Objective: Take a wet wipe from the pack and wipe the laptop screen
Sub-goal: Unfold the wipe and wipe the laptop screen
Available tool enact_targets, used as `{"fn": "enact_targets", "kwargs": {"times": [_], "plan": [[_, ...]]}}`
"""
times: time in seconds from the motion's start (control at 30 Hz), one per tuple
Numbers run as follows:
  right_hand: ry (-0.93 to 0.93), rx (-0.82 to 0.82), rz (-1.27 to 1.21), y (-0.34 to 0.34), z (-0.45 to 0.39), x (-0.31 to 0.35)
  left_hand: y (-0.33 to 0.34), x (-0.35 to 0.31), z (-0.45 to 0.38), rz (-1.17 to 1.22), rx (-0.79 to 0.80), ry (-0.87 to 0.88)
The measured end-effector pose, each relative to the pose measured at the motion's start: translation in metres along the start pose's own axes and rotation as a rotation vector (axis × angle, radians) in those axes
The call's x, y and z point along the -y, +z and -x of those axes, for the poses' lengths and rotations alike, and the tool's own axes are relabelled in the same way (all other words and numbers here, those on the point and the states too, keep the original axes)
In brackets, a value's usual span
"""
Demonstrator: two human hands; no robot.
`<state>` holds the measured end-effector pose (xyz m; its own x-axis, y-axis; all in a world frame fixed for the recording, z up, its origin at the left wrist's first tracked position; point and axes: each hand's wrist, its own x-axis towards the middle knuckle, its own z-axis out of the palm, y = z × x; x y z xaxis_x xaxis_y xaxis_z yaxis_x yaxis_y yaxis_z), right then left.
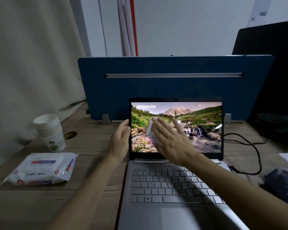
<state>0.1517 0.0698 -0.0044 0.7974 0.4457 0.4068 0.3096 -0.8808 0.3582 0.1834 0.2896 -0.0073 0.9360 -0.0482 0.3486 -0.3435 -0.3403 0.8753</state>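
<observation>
An open silver laptop (173, 193) stands on the wooden desk, its lit screen (204, 128) showing a mountain landscape. My right hand (171, 140) lies flat with straight fingers against the left half of the screen, pressing a crumpled white wet wipe (149, 130) onto the glass. My left hand (120, 140) grips the screen's left edge, thumb on the bezel and fingers behind the lid. The white wet wipe pack (42, 168) with red and blue print lies flat at the left, lid closed.
A stack of white paper cups (50, 130) stands behind the pack. A blue desk divider (173, 87) rises behind the laptop. A black cable (254, 146) loops at the laptop's right. Dark cloth (281, 185) lies at the right edge, a dark monitor (273, 80) beyond.
</observation>
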Motion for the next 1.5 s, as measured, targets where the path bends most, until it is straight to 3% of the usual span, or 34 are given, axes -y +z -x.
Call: {"fn": "enact_targets", "kwargs": {"times": [0.17,0.43,0.7,1.0,1.23,1.5], "plan": [[0.226,-0.071,-0.039,-0.014,-0.029,-0.021,-0.006,0.0,-0.002,0.003,0.047,0.008],[-0.093,-0.06,-0.005,-0.002,-0.044,0.029,-0.016,-0.006,-0.009,0.168,0.144,-0.076],[0.023,-0.118,0.008,-0.028,-0.073,0.009,-0.022,-0.014,-0.01,0.197,0.187,-0.119],[-0.201,-0.039,0.023,-0.003,-0.039,0.011,-0.025,-0.015,-0.01,0.209,0.206,-0.121],[-0.032,-0.082,0.0,-0.022,-0.06,0.007,-0.027,-0.018,-0.008,0.229,0.223,-0.148],[-0.314,0.011,-0.038,0.005,-0.018,0.021,-0.026,-0.011,-0.011,0.241,0.208,-0.199]]}}
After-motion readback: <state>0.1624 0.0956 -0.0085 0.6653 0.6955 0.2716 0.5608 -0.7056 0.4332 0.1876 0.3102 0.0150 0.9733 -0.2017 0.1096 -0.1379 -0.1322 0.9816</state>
